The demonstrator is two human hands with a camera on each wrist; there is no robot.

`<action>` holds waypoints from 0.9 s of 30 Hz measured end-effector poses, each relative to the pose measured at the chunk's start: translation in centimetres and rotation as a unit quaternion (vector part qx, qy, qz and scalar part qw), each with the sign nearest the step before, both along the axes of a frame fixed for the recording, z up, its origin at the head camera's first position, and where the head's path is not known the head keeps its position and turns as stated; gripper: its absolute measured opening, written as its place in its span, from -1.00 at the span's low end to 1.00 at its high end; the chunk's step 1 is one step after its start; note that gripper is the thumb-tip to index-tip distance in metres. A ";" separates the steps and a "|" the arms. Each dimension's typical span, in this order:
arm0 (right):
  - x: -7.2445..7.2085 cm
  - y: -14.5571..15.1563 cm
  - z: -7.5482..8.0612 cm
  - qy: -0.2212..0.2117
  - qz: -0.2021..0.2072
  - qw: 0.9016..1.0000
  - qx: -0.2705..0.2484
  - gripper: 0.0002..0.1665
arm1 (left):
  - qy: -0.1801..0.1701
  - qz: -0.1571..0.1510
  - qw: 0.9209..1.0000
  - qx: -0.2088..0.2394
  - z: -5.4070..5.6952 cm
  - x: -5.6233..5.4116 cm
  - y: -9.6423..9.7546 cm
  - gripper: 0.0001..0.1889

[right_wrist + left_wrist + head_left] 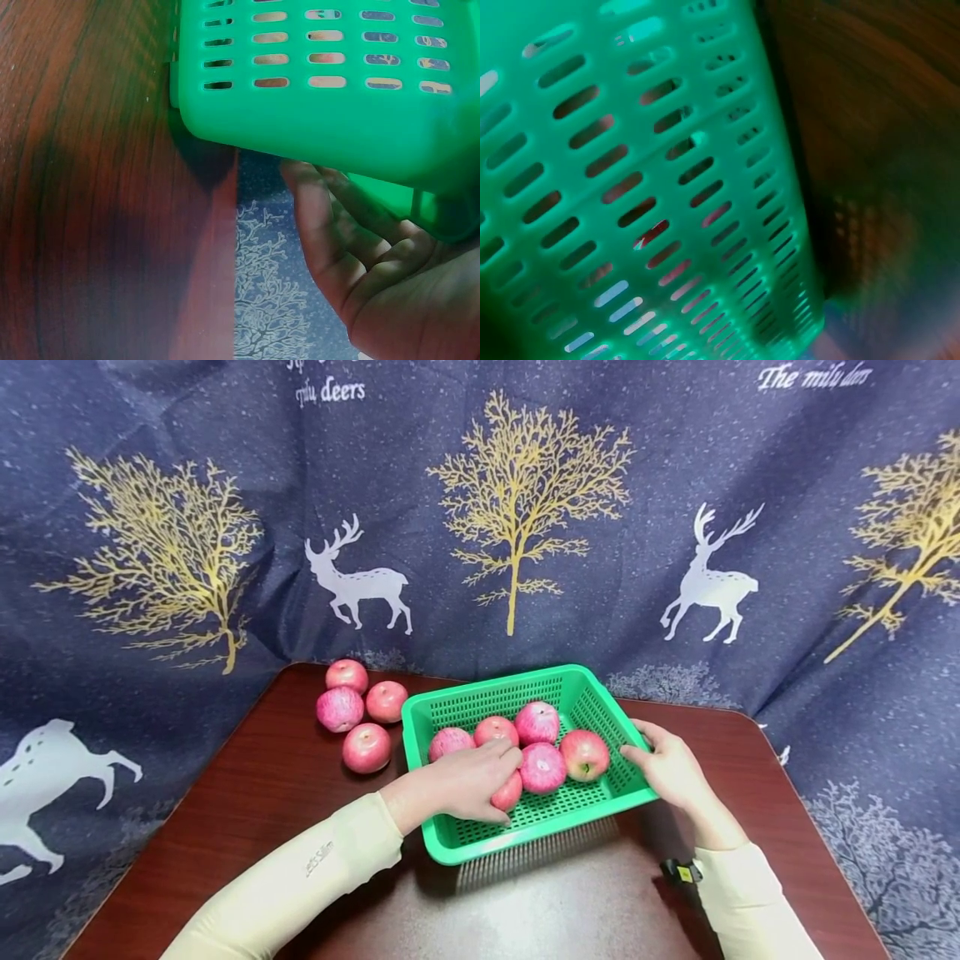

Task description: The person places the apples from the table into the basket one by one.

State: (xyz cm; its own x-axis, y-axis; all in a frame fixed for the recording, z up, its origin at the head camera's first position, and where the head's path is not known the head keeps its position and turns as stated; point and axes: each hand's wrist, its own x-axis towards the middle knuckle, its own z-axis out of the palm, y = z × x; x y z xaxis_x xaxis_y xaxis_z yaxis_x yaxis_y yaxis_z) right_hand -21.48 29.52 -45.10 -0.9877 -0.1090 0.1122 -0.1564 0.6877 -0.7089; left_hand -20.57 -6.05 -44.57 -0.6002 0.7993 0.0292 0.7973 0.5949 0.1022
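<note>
A green plastic basket (536,837) with slotted walls sits on the table with several red apples in it. My left hand (472,781) reaches over the basket's left side and grips an apple (507,793), its thumb at the near side and its fingers over the top. The palm hides much of that apple. At the basket's right end, my right hand (671,768) holds the rim, thumb on the inside. In the right wrist view, the fingers (311,217) curl up under the basket's edge. Slots of the basket wall (645,180) fill most of the left wrist view.
Several more apples (366,748) lie on the brown wooden table (247,810), left of the basket. A dark blue cloth (585,610) printed with deer and trees hangs behind the table. A small black device (681,871) is at the right wrist.
</note>
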 end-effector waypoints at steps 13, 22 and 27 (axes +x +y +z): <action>-0.1 0.0 0.0 0.004 0.002 1.000 0.003 -0.33 | -0.027 0.013 0.999 -0.040 -0.7 -0.1 0.5 -0.27; -0.2 -0.1 0.0 -0.001 0.006 1.000 0.006 -0.34 | -0.044 0.031 0.997 -0.054 -0.3 0.3 0.6 -0.28; -0.1 0.0 0.0 0.000 0.004 1.000 0.006 -0.34 | -0.040 0.034 0.997 -0.054 -0.5 0.2 0.6 -0.25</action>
State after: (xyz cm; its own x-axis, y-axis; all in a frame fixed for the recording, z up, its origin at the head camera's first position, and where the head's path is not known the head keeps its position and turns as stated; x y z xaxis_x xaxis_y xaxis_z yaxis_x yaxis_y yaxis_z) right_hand -21.56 29.50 -45.14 -0.9870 -0.1177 0.1098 -0.1609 0.6953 -0.7005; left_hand -20.33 -5.40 -45.03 -0.6501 0.7525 -0.1053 0.7465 0.6584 0.0963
